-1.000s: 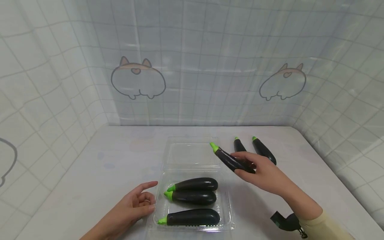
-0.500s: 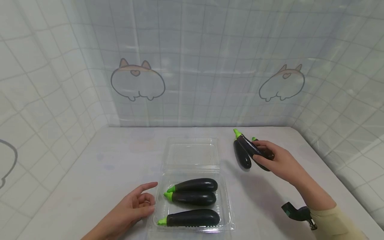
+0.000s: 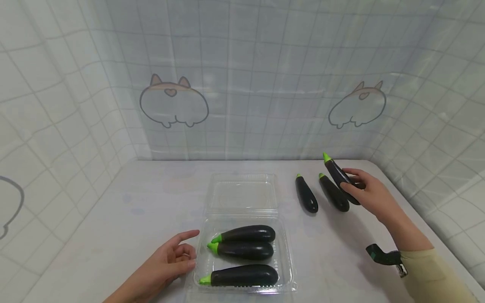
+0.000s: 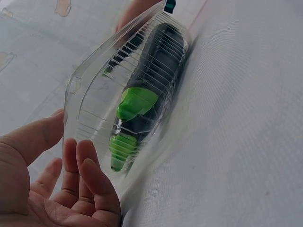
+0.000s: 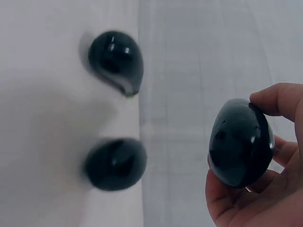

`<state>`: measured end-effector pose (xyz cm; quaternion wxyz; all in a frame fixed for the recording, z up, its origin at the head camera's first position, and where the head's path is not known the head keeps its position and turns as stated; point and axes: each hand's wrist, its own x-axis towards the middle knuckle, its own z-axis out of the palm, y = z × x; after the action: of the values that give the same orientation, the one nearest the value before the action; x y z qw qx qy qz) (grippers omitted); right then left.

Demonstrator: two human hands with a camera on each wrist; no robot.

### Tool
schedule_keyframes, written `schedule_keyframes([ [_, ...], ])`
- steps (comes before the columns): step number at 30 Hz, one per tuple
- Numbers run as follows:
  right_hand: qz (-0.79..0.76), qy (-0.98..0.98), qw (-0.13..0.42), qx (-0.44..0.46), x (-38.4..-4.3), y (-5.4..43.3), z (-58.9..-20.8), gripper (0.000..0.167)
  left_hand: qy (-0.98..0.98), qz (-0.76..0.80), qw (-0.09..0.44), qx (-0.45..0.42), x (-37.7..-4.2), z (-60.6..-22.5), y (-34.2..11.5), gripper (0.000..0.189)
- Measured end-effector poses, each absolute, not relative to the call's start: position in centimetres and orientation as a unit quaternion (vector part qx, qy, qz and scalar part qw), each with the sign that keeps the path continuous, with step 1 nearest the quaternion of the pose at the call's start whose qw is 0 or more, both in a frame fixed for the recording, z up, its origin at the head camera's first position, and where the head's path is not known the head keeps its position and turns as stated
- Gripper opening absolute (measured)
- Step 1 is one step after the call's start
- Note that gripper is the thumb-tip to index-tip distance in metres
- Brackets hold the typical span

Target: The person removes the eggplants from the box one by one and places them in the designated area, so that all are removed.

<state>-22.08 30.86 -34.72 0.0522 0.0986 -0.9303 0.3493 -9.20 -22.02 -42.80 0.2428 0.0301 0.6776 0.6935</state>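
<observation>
My right hand grips a dark eggplant with a bright green stem end, raised over the far right of the table. In the right wrist view the rounded end of this eggplant sits between thumb and fingers. Two more eggplants lie to its left, the nearer eggplant and the farther eggplant. My left hand is at the left side of a clear plastic clamshell box, fingertips right at its rim, fingers loosely bent. Three eggplants lie crosswise in the box, stems toward my left hand.
The box's clear lid is folded back flat behind it. A pale table carries everything. Gridded sheets with cartoon corgi prints hang as walls at the back and sides. A black wrist device sits at the right sleeve.
My right hand has carried its eggplant from near the box to the far right, passing over the two lying eggplants. The left hand and the box have stayed put.
</observation>
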Motion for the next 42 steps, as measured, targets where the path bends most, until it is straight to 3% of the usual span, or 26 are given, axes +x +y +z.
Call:
schedule_keyframes([
  [20,0.367,-0.929,0.018,0.043,-24.9,35.4,-37.3,0.072,0.676,0.695,0.242,0.039,-9.0,-42.8,-22.1,0.074],
  [42,0.317,-0.948,-0.016,0.003,-27.0,36.2,-39.4,0.067,0.668,0.702,0.241,0.046,-8.8,-42.6,-22.2,0.074],
])
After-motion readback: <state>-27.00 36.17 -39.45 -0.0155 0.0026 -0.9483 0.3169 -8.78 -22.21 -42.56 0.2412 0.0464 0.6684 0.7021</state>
